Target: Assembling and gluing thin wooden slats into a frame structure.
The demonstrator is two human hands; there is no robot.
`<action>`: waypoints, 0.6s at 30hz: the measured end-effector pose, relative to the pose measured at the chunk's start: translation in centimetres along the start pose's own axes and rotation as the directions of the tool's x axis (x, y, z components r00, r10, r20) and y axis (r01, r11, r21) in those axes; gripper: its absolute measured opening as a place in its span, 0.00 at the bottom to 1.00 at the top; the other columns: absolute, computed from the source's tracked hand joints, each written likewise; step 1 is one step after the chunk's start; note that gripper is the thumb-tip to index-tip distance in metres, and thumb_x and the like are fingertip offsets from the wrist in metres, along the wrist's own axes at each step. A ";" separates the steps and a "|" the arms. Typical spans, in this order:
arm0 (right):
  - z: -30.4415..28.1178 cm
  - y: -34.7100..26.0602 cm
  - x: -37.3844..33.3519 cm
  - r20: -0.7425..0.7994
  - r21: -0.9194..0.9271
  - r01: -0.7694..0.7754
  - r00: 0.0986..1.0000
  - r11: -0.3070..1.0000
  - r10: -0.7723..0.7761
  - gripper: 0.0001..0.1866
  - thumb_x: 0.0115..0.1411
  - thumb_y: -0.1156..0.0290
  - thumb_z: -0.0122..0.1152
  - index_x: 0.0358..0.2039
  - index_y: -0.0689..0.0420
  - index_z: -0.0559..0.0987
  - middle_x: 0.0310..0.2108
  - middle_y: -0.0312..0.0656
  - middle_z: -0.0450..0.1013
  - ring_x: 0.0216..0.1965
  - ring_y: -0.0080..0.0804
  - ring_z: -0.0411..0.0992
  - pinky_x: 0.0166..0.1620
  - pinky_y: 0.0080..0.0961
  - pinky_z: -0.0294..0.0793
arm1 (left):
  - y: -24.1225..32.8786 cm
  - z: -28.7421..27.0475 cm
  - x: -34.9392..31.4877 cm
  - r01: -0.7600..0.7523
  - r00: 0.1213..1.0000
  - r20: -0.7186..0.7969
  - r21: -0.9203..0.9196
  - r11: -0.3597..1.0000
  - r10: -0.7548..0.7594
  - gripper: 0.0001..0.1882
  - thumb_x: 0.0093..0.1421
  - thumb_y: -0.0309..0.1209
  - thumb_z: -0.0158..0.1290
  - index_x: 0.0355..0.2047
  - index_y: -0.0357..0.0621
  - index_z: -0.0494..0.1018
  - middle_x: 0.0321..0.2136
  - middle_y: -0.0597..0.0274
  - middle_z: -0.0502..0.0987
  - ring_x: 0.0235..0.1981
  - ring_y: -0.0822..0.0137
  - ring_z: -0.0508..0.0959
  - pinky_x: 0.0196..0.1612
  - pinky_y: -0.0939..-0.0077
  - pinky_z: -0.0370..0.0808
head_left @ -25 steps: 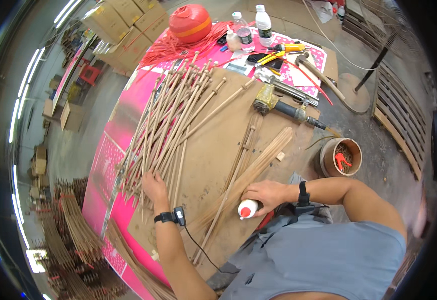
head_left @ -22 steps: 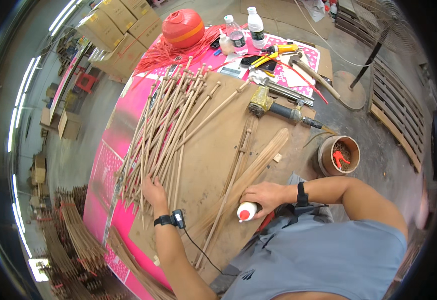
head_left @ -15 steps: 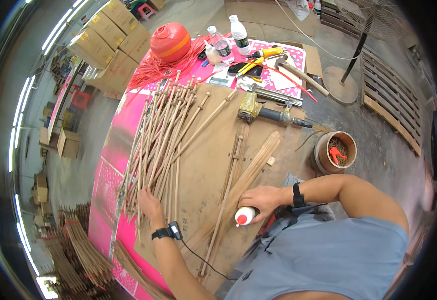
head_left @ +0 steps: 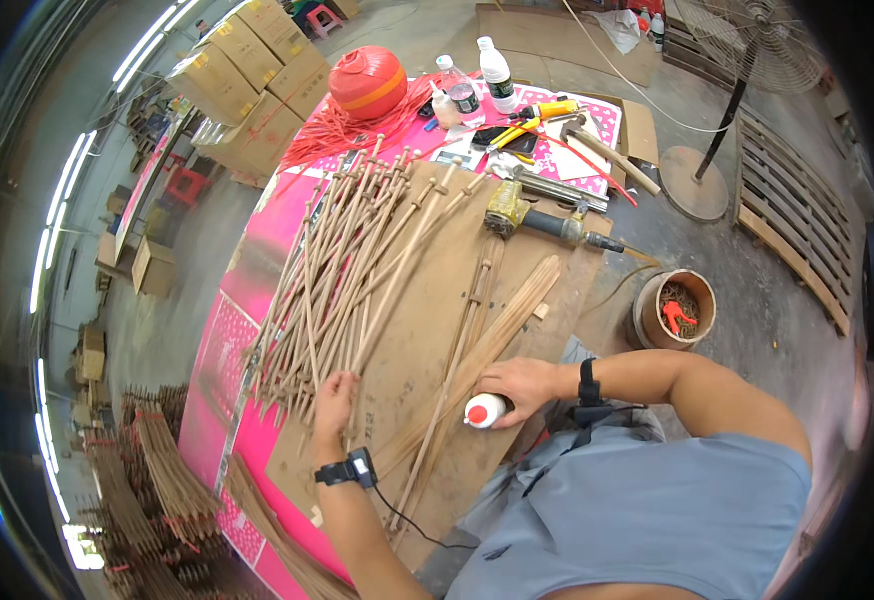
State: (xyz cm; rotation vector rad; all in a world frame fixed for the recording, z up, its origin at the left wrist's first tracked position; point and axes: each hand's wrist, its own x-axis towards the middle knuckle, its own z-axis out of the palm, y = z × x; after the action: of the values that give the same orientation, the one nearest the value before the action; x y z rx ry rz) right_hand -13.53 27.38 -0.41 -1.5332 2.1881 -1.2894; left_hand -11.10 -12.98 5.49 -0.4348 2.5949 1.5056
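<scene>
My left hand [head_left: 334, 402] is closed around the near end of a slender wooden rod [head_left: 393, 287], which slants away over the right side of a pile of similar rods [head_left: 329, 270]. Small knobs show near the rods' far ends. In my right hand [head_left: 525, 386] is a white squeeze bottle [head_left: 490, 410] with a red cap, tipped so the cap points toward me. Beneath it, long flat wooden strips [head_left: 502, 340] and another thin rod [head_left: 435, 430] lie lengthwise on the brown board [head_left: 397, 370].
Beyond the strips lies a nail gun [head_left: 542, 225], with a hammer [head_left: 612, 155] behind it. A red ball of twine [head_left: 368, 82] and bottles [head_left: 497, 75] stand at the table's far end. Right of the table is a bucket [head_left: 674, 308]; bundled rods [head_left: 172, 465] stand at left.
My left hand has moved right from the pile's edge, and the rod in it has shifted. The bottle has turned slightly in my right hand, its cap more toward the camera.
</scene>
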 end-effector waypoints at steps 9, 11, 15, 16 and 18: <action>-0.2 -0.2 -0.1 -0.015 -0.070 0.007 1.000 0.998 -0.008 0.32 0.50 0.47 0.73 0.47 0.57 0.78 0.42 0.46 0.76 0.44 0.48 0.77 0.44 0.40 0.79 | -0.9 6.3 -8.5 0.052 0.954 -0.300 0.192 0.980 0.008 0.13 0.70 0.37 0.53 0.40 0.39 0.79 0.28 0.57 0.79 0.29 0.65 0.78 0.35 0.68 0.73; -0.2 -0.1 -0.1 0.021 -0.070 0.005 1.000 0.998 -0.003 0.33 0.50 0.46 0.73 0.48 0.57 0.78 0.42 0.46 0.76 0.44 0.48 0.76 0.44 0.40 0.79 | -1.3 6.4 -9.7 0.088 0.923 -0.380 0.373 0.924 0.066 0.13 0.69 0.38 0.54 0.38 0.41 0.80 0.32 0.53 0.81 0.34 0.54 0.79 0.38 0.64 0.73; -0.5 -0.4 0.2 0.011 -0.085 0.038 0.999 0.996 -0.037 0.33 0.50 0.46 0.73 0.48 0.58 0.78 0.42 0.48 0.75 0.44 0.50 0.75 0.45 0.40 0.79 | -4.3 6.1 -9.9 0.081 0.848 -0.480 0.536 0.841 0.224 0.13 0.69 0.40 0.54 0.37 0.43 0.80 0.35 0.51 0.80 0.41 0.47 0.77 0.46 0.58 0.72; -0.5 -0.5 0.3 0.023 -0.095 0.029 0.999 0.995 -0.027 0.33 0.51 0.46 0.72 0.48 0.58 0.78 0.42 0.48 0.76 0.45 0.49 0.75 0.46 0.40 0.78 | -4.8 5.6 -9.5 0.100 0.833 -0.506 0.537 0.838 0.225 0.13 0.69 0.40 0.54 0.37 0.44 0.81 0.36 0.51 0.80 0.42 0.47 0.77 0.49 0.56 0.70; -0.3 -0.3 0.2 -0.003 -0.109 0.041 0.999 0.993 -0.041 0.32 0.51 0.46 0.72 0.47 0.58 0.78 0.42 0.48 0.76 0.45 0.49 0.75 0.46 0.40 0.79 | -4.5 4.8 -8.5 0.124 0.812 -0.539 0.533 0.837 0.224 0.13 0.69 0.41 0.54 0.38 0.45 0.81 0.36 0.51 0.80 0.44 0.46 0.76 0.53 0.53 0.68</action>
State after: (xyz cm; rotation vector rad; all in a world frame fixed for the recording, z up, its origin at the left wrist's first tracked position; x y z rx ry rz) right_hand -13.58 27.33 0.03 -1.6237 2.2768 -1.2046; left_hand -1.91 -9.31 1.37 -0.8656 3.3515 0.5906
